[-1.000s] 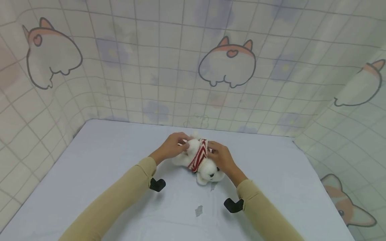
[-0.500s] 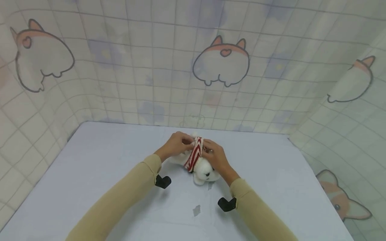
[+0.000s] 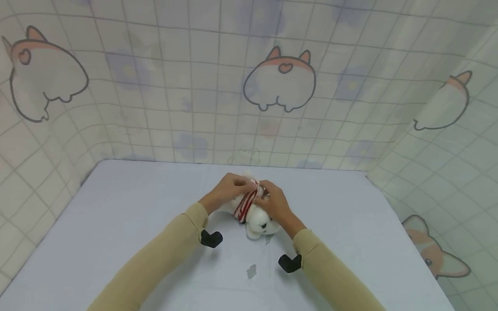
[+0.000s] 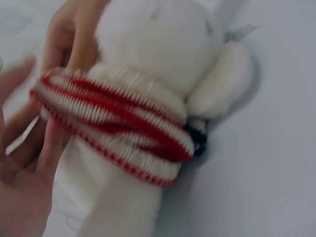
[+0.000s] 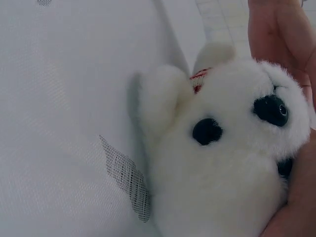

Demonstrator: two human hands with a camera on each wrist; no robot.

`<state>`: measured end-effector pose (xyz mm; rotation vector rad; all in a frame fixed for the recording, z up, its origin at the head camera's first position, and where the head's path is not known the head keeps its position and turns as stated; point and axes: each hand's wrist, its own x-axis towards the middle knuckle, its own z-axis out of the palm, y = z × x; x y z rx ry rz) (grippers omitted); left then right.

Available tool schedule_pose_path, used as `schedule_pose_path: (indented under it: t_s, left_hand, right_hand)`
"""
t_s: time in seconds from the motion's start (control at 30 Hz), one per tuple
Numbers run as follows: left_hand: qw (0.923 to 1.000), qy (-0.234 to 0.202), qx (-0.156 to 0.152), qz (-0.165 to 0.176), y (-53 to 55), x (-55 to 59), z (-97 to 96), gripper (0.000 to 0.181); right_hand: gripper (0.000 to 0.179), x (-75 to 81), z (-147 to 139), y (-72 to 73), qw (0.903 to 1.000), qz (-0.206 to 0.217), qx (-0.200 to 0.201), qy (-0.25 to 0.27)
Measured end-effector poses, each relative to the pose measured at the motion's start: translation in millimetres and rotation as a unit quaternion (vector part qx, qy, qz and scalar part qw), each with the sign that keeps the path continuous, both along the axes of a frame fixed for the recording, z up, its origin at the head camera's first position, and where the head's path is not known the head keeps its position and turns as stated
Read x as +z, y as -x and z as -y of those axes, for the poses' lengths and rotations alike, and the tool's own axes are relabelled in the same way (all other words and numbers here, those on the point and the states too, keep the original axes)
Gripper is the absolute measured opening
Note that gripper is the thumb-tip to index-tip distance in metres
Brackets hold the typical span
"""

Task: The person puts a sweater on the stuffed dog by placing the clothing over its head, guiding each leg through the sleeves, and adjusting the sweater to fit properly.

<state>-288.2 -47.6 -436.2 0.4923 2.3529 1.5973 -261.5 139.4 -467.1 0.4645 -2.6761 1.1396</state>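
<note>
Item: one white plush toy (image 3: 258, 220), lying on the pale table (image 3: 163, 185) ahead of you, near its far edge, head towards you and a little to your right; dark nose (image 5: 207, 131) visible in the right wrist view; whether it lies on its side or front, you cannot tell.

Item: one red-and-white knit garment (image 4: 118, 123), around the toy's middle, folded and bunched into a band; a small dark part (image 4: 198, 138) shows at its lower side, next to the toy's ear.

Your left hand (image 3: 229, 186): fingers bent, thumb apart in the left wrist view, seemingly gripping the garment's upper end from the rear side.

Your right hand (image 3: 276, 202): half closed, finger and thumb at the same end from the head side, apparently pinching the knit; in the right wrist view its fingertips are hidden by the toy.

Work done, by judgement: garment on the body, its loose end gathered between your two hands, clear of the fur.

Work left, by judgement: the band is creased and uneven, so straightening or easing it along the body seems outstanding; which way it should go, the views do not settle
</note>
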Motion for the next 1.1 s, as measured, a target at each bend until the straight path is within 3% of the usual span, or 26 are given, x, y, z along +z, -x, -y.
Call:
schedule_pose_path:
  t_s: [0.13, 0.23, 0.4, 0.5, 0.7, 0.8, 0.93, 1.0, 1.1]
  left_hand:
    - [0.9983, 0.019, 0.056, 0.0, -3.0, -1.6, -8.0, 0.021]
    - [0.9954, -0.025, 0.083, 0.04, -4.5, -3.7, -10.2, 0.016]
    - [0.9811, -0.103, 0.119, 0.111, -4.6, -13.1, -4.0, 0.015]
    - [0.9785, -0.087, 0.14, 0.124, -4.8, -21.5, 2.8, 0.016]
    - [0.9793, -0.067, 0.136, 0.134, -6.3, -31.0, 9.2, 0.02]
    - [0.981, -0.042, 0.153, 0.112, -4.9, -34.5, 11.6, 0.023]
    - [0.9849, 0.016, 0.17, 0.027, -3.8, -35.1, 21.3, 0.03]
    - [0.9854, 0.033, 0.165, -0.022, -4.7, -33.1, 27.7, 0.032]
    - [0.986, 0.036, 0.152, -0.057, -7.4, -30.2, 36.2, 0.036]
  right_hand:
    - [0.041, 0.6, 2.2, -0.8, 0.9996, -0.018, 0.006, -0.023]
    - [0.042, 0.6, 2.0, -2.0, 0.9995, -0.015, 0.001, -0.026]
    - [0.031, -1.4, 0.6, -3.2, 0.9998, 0.004, -0.015, 0.009]
    - [0.023, -3.0, 0.5, -3.8, 0.9995, -0.006, -0.019, 0.026]
    - [0.018, -5.9, 1.4, -3.3, 0.998, -0.041, -0.024, 0.041]
    - [0.017, -5.9, 2.1, -2.8, 0.9978, -0.04, -0.025, 0.046]
    - [0.018, -4.5, 0.5, -2.3, 0.9959, -0.03, -0.046, 0.071]
    - [0.019, -4.1, -2.2, -1.7, 0.9932, -0.021, -0.065, 0.095]
    - [0.021, -5.1, -6.9, 0.3, 0.9869, -0.005, -0.093, 0.132]
